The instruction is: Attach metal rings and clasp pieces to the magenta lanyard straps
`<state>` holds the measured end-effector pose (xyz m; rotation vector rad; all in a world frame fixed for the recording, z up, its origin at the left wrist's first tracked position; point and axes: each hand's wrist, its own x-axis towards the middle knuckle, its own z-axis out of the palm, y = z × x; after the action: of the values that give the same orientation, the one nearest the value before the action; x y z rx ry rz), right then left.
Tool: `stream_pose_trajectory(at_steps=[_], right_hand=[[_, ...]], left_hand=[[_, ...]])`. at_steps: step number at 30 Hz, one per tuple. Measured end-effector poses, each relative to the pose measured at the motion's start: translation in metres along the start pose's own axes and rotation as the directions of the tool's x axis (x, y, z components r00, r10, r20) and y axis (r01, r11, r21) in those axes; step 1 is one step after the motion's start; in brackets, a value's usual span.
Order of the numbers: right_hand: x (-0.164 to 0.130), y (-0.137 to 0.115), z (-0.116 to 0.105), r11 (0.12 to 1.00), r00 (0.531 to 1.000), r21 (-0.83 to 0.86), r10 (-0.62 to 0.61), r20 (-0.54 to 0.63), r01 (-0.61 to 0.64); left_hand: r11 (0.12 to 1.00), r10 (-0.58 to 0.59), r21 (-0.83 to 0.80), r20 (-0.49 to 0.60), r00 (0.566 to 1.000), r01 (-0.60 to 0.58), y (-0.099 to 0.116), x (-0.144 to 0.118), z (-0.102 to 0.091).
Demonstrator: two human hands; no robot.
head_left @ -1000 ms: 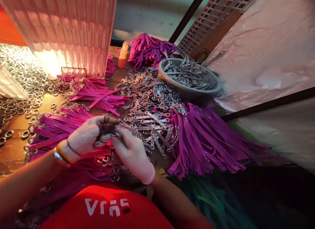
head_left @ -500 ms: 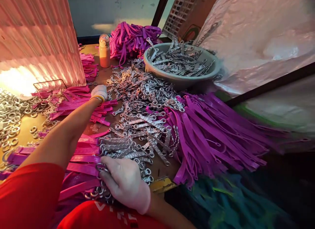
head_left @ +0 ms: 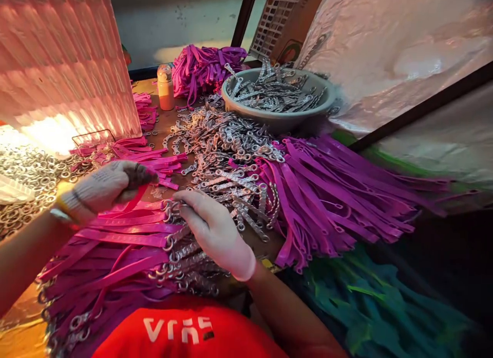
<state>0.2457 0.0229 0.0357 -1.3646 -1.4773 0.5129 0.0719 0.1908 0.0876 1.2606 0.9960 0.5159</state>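
My left hand [head_left: 102, 188], in a white knit glove with dark fingertips, is closed on a pink strap [head_left: 135, 200] that hangs from it. My right hand [head_left: 213, 232], in a pale glove, rests on the metal rings and chain pieces [head_left: 173, 211] at the ends of a stack of pink straps [head_left: 115, 240], its fingers pinching a ring. A big heap of small metal chain links [head_left: 231, 163] lies just beyond my right hand.
A grey bowl [head_left: 277, 119] of metal pieces stands at the back. Purple straps [head_left: 327, 193] fan out to the right, and another purple bundle [head_left: 204, 68] lies behind an orange bottle [head_left: 165, 88]. Loose rings [head_left: 26, 178] cover the left, below a pink ribbed sheet [head_left: 57, 65].
My left hand has come back from the far strap pile with a pink strap. My right hand has shifted up from the near rings to the ring ends in front of me.
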Motion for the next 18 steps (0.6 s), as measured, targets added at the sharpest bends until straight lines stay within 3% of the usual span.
stream_pose_trajectory(at_steps=[3,7,10,13,15,18], right_hand=[[0.0,-0.014,0.014,0.993,0.995,-0.085,-0.075,0.058,0.08],[-0.009,-0.031,0.03,0.918,0.974,-0.347,-0.139,0.176,0.194],[-0.019,-0.039,0.037,0.802,0.955,-0.525,-0.189,0.228,0.284],[-0.027,-0.041,0.042,0.66,0.929,-0.654,-0.284,0.237,0.369],[-0.032,-0.04,0.047,0.558,0.904,-0.721,-0.356,0.238,0.41],[-0.038,-0.037,0.052,0.447,0.858,-0.759,-0.43,0.282,0.474]], left_hand=[[1.0,-0.016,0.019,0.075,0.997,0.014,-0.013,-0.066,0.01],[0.997,0.007,-0.079,0.037,0.999,-0.004,-0.04,-0.111,0.026],[0.999,0.034,-0.036,0.013,0.999,-0.034,-0.058,-0.124,0.027],[0.971,0.166,0.166,0.034,0.985,-0.17,-0.069,-0.126,0.018],[0.921,0.254,0.276,0.113,0.961,-0.276,-0.073,-0.123,0.01],[0.895,0.294,0.268,0.249,0.923,-0.358,-0.082,-0.118,0.0]])
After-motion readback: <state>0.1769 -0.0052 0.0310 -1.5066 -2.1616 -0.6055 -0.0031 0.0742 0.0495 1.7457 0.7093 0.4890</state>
